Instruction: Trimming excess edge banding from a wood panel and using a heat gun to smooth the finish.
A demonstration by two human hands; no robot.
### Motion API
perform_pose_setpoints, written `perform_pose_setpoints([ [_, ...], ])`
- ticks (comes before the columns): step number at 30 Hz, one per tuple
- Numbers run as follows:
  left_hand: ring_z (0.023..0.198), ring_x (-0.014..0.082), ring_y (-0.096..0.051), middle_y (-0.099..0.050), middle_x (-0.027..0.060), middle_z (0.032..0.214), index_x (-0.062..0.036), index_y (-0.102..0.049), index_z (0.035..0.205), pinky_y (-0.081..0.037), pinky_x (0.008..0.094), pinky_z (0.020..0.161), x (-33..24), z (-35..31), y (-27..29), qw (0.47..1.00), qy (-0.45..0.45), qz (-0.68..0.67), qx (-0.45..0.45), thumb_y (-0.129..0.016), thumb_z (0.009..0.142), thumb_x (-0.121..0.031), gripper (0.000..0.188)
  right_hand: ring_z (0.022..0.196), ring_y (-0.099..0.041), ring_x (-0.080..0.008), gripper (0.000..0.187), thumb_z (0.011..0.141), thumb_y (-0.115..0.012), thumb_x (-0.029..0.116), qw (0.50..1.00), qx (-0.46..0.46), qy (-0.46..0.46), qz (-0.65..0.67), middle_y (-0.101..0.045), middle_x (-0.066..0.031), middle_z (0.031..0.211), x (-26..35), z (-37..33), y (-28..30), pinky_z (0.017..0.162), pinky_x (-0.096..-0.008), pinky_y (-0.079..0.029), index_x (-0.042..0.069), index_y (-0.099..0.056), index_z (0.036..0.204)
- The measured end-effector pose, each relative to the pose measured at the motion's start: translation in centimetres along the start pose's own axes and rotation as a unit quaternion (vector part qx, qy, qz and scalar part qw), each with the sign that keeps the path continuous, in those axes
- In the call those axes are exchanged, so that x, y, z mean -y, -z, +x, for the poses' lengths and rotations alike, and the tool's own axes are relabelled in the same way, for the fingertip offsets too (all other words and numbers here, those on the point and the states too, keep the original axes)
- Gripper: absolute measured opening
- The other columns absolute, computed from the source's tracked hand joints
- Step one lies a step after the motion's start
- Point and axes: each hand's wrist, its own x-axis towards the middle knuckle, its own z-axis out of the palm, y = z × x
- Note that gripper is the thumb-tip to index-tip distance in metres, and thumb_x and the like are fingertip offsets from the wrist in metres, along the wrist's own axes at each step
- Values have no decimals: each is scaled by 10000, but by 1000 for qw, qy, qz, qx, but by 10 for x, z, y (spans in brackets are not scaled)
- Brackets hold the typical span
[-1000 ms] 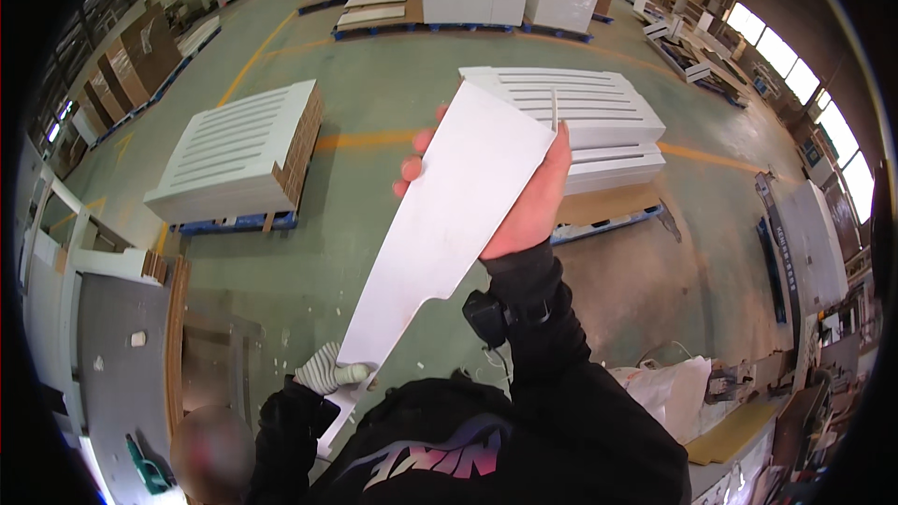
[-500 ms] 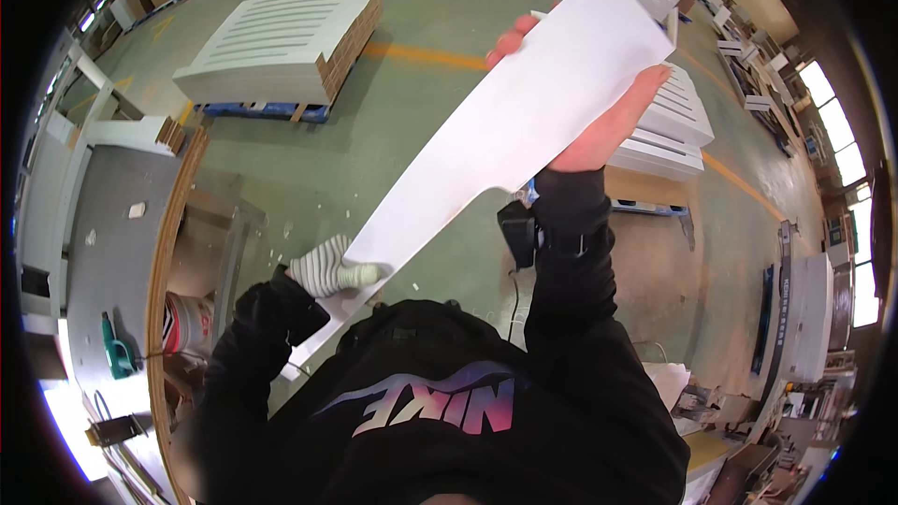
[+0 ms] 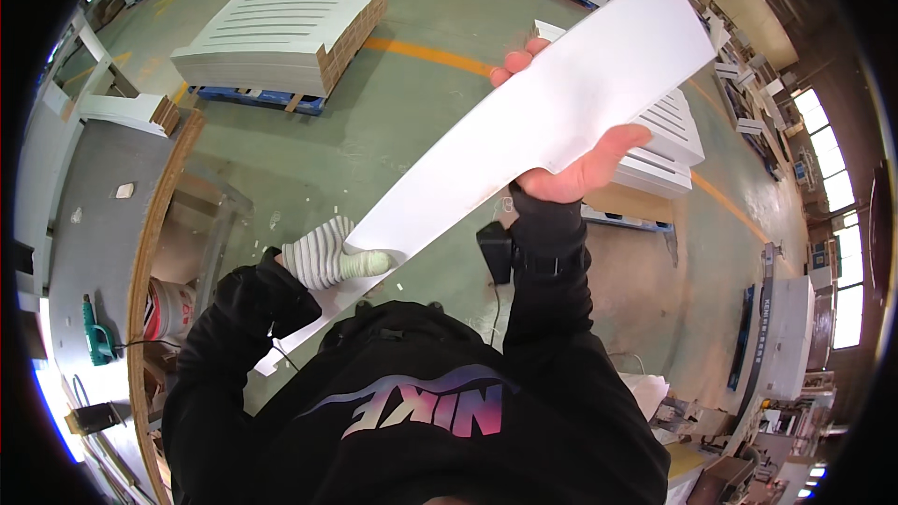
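Observation:
A long white board (image 3: pixel 524 122), wide at its far end and narrower toward me, slants across my body above the floor. My left hand (image 3: pixel 335 254), in a grey-and-white striped glove, grips its narrow part with the thumb on the upper face. My bare right hand (image 3: pixel 585 168) holds the wide part from beneath. Its fingertips show over the far edge, and its thumb lies along the near edge. The palm is partly hidden by the board. The board's near tip sticks out past my left wrist.
At left, a grey-topped workbench (image 3: pixel 103 196) carries a green heat gun (image 3: pixel 97 337); a bucket (image 3: pixel 170 309) stands beneath its edge. White slotted panels (image 3: pixel 281 28) are stacked on a blue pallet (image 3: pixel 253 98) ahead. Another panel stack (image 3: pixel 669 136) stands at right.
The board's wide end has swung to the right. My right hand has slid a little along it toward me, and my left hand has stayed on the narrow part.

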Motion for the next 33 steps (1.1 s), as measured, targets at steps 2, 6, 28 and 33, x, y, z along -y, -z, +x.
perform_pose_setpoints([
  [2, 624, 194, -602, -656, 121, 665, 44, -703, 866, -485, 339, 627, -16, 0, -4, 1000, -19, -6, -3, -758, 774, -586, 639, 1079, -623, -390, 1063, 793, -486, 828, 993, 23, -60, -99, -575, -265, 1230, 5, 4, 6, 912, -489, -524, -76, -437, 1350],
  [6, 636, 163, -608, -662, 100, 665, 28, -707, 842, -475, 313, 618, -12, -1, -6, 997, -45, -62, -28, -760, 785, -567, 600, 1110, -610, -391, 1035, 812, -502, 795, 989, -15, -17, -149, -571, -276, 1241, 3, 3, 3, 956, -485, -499, -85, -428, 1353],
  [28, 657, 174, -625, -717, 72, 790, -18, -717, 1024, -489, 333, 652, -42, 23, -5, 996, -77, 27, 40, -702, 827, -572, 588, 1089, -623, -373, 849, 818, -742, 524, 993, -66, -94, -5, -585, -192, 1246, -18, -53, -5, 916, -539, -517, -42, -424, 1366],
  [33, 694, 176, -634, -713, 72, 780, -13, -718, 1051, -497, 344, 694, -23, 34, 3, 981, -102, -80, 144, -696, 837, -546, 575, 822, -589, -267, 772, 827, -644, 665, 984, -59, -168, 5, -607, -124, 993, -3, -33, 0, 781, -465, -492, -5, -514, 1188],
])
